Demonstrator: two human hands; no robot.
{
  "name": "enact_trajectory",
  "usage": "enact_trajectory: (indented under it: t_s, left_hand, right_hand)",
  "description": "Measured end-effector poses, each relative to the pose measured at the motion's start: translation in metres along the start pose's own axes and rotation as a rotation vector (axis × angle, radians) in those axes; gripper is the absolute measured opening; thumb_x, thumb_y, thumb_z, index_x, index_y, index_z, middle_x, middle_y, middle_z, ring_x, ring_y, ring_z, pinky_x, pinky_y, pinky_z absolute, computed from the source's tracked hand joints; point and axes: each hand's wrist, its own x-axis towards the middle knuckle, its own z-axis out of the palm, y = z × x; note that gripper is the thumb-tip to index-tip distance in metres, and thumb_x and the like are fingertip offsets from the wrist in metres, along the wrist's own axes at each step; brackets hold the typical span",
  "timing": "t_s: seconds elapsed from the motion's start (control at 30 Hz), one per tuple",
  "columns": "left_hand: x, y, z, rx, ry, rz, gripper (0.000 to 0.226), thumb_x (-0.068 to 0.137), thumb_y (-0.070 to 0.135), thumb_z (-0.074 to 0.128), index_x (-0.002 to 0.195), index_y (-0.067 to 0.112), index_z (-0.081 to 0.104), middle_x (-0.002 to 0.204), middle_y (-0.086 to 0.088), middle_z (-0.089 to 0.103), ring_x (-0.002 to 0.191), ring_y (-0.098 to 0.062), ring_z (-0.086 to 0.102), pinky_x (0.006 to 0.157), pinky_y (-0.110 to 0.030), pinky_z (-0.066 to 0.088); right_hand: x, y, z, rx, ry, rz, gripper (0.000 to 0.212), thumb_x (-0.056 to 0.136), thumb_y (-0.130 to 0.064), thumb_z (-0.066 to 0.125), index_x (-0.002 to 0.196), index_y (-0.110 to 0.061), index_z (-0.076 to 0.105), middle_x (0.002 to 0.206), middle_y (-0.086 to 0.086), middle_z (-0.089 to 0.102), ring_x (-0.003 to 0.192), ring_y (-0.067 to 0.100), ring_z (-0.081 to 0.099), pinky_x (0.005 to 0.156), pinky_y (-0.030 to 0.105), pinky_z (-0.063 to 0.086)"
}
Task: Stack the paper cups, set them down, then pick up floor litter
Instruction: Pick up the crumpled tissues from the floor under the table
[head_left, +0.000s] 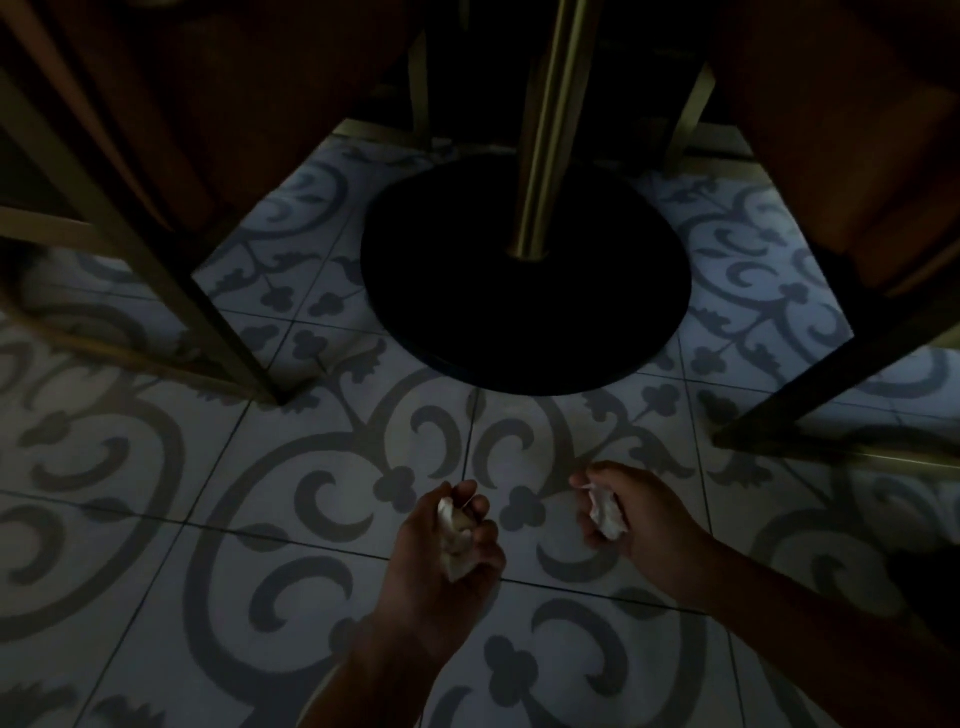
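I look down under a table in dim light. My left hand (447, 561) is closed around a crumpled white paper wad (454, 545), held a little above the patterned tile floor (260, 519). To its right, my right hand (634, 514) grips a second crumpled white paper wad (605, 512) between thumb and fingers. The two hands hover close together, a small gap between them. No paper cups are in view.
A round black table base (524, 291) with a brass pole (545, 130) stands straight ahead. Brass chair legs (171, 270) rise at the left, and another chair frame (810, 395) at the right. Orange-brown seat sides hang above both.
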Motion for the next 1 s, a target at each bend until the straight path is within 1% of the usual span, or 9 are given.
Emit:
enact_trajectory:
  t_s: [0.13, 0.3, 0.43, 0.53, 0.63, 0.73, 0.83, 0.93, 1.0]
  left_hand:
    - [-0.017, 0.008, 0.0, -0.034, 0.038, -0.019, 0.027, 0.095, 0.025, 0.045, 0.072, 0.015, 0.057, 0.062, -0.001, 0.055, 0.044, -0.011, 0.048, 0.039, -0.019, 0.039]
    - [-0.08, 0.036, 0.014, -0.029, 0.148, 0.031, 0.035, 0.099, 0.032, 0.046, 0.069, 0.017, 0.057, 0.058, 0.002, 0.053, 0.045, -0.008, 0.049, 0.039, -0.018, 0.041]
    - [-0.15, 0.066, 0.044, -0.081, 0.176, 0.056, 0.038, 0.098, 0.04, 0.047, 0.07, 0.017, 0.056, 0.057, 0.004, 0.052, 0.045, -0.006, 0.05, 0.04, -0.015, 0.042]
    - [-0.202, 0.085, 0.073, -0.083, 0.159, 0.05, 0.046, 0.098, 0.047, 0.044, 0.065, 0.017, 0.053, 0.053, 0.005, 0.047, 0.039, -0.004, 0.045, 0.037, -0.015, 0.039]
    - [-0.25, 0.101, 0.11, -0.084, 0.207, 0.032, 0.055, 0.095, 0.056, 0.039, 0.057, 0.017, 0.048, 0.046, 0.006, 0.042, 0.034, -0.005, 0.039, 0.034, -0.015, 0.035]
    - [-0.293, 0.115, 0.146, -0.043, 0.252, 0.001, 0.051, 0.088, 0.061, 0.049, 0.061, 0.018, 0.047, 0.051, 0.005, 0.044, 0.039, -0.007, 0.04, 0.037, -0.017, 0.035]
    - [-0.326, 0.126, 0.179, 0.02, 0.249, -0.041, 0.042, 0.079, 0.055, 0.063, 0.069, 0.016, 0.051, 0.062, 0.0, 0.049, 0.05, -0.013, 0.046, 0.048, -0.022, 0.039]
    - [-0.345, 0.13, 0.211, -0.026, 0.256, -0.106, 0.039, 0.09, 0.047, 0.056, 0.077, 0.011, 0.056, 0.071, -0.007, 0.056, 0.061, -0.021, 0.05, 0.057, -0.029, 0.039]
    - [-0.35, 0.127, 0.232, -0.037, 0.274, -0.149, 0.031, 0.092, 0.038, 0.055, 0.083, 0.008, 0.058, 0.074, -0.012, 0.06, 0.064, -0.023, 0.053, 0.06, -0.031, 0.042]
  right_hand:
    - [-0.011, -0.001, 0.016, 0.003, 0.018, 0.116, 0.026, 0.091, -0.013, 0.045, 0.072, -0.006, 0.061, 0.052, 0.006, 0.054, 0.046, 0.021, 0.048, 0.049, 0.027, 0.036]
    - [-0.062, -0.027, 0.047, -0.055, -0.006, 0.193, 0.024, 0.092, -0.014, 0.048, 0.073, -0.009, 0.062, 0.063, 0.01, 0.056, 0.056, 0.023, 0.052, 0.053, 0.031, 0.042]
    - [-0.118, -0.072, 0.071, -0.063, -0.077, 0.201, 0.025, 0.093, -0.014, 0.045, 0.076, -0.008, 0.062, 0.064, 0.011, 0.055, 0.056, 0.023, 0.052, 0.053, 0.03, 0.043]
    - [-0.161, -0.108, 0.089, -0.056, -0.099, 0.224, 0.026, 0.093, -0.014, 0.045, 0.073, -0.008, 0.062, 0.063, 0.01, 0.057, 0.056, 0.023, 0.053, 0.054, 0.031, 0.044]
    - [-0.202, -0.147, 0.104, -0.015, -0.133, 0.236, 0.028, 0.092, -0.016, 0.045, 0.07, -0.009, 0.061, 0.058, 0.005, 0.057, 0.052, 0.021, 0.049, 0.054, 0.032, 0.04]
    - [-0.239, -0.188, 0.112, 0.018, -0.186, 0.25, 0.027, 0.092, -0.019, 0.043, 0.073, -0.012, 0.061, 0.062, 0.005, 0.056, 0.05, 0.017, 0.049, 0.053, 0.031, 0.039]
    - [-0.272, -0.225, 0.112, 0.081, -0.182, 0.277, 0.027, 0.092, -0.02, 0.042, 0.073, -0.013, 0.06, 0.065, 0.006, 0.054, 0.051, 0.017, 0.048, 0.051, 0.029, 0.039]
    - [-0.301, -0.257, 0.104, 0.136, -0.114, 0.332, 0.028, 0.092, -0.021, 0.043, 0.072, -0.012, 0.061, 0.066, 0.007, 0.055, 0.055, 0.019, 0.048, 0.056, 0.031, 0.039]
    - [-0.317, -0.274, 0.095, 0.154, -0.065, 0.339, 0.028, 0.092, -0.018, 0.043, 0.072, -0.011, 0.061, 0.065, 0.007, 0.057, 0.054, 0.019, 0.05, 0.052, 0.029, 0.042]
